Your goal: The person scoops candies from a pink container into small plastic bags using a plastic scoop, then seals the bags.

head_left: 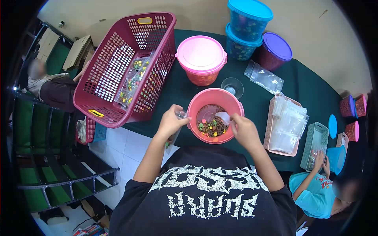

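Observation:
In front of me stands a pink bucket point(191, 103) holding small brown pieces and some yellow, green and pink ones point(212, 126). My right hand point(245, 129), at the bucket's right rim, is closed on a pale translucent scoop point(223, 117) that dips inside over the pieces. My left hand point(171, 122) is by the left rim, its fingers pinching a clear plastic bag point(170, 143). That bag hangs below the hand with some coloured pieces low in it; the forearm partly hides it. Behind the bucket is a clear round cup or bowl point(235, 85).
A maroon basket point(162, 74) with filled bags stands left. A lidded pink tub point(201, 55), stacked blue tubs point(248, 29) and a purple-lidded tub point(277, 47) line the back. Clear bags point(289, 124) fill a tray at right. A person point(315, 192) works beyond it; another point(51, 86) is far left.

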A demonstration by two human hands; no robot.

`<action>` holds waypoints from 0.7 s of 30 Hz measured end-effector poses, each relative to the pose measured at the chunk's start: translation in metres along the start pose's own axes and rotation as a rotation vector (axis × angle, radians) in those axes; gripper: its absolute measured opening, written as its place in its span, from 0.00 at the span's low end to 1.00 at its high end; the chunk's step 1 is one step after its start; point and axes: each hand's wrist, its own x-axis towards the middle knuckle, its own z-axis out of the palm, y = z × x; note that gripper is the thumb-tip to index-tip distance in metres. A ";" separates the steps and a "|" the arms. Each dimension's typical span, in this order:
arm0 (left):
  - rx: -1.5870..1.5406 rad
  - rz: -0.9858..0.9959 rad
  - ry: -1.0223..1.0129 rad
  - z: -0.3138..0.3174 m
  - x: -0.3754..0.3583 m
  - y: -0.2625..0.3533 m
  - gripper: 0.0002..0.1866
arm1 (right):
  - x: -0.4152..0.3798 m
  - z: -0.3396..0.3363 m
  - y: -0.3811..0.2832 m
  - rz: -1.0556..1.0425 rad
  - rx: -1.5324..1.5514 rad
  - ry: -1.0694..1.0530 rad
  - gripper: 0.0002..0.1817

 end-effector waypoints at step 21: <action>-0.392 0.241 -0.113 0.024 -0.009 0.030 0.20 | -0.021 0.033 0.022 -0.247 -0.001 -0.312 0.11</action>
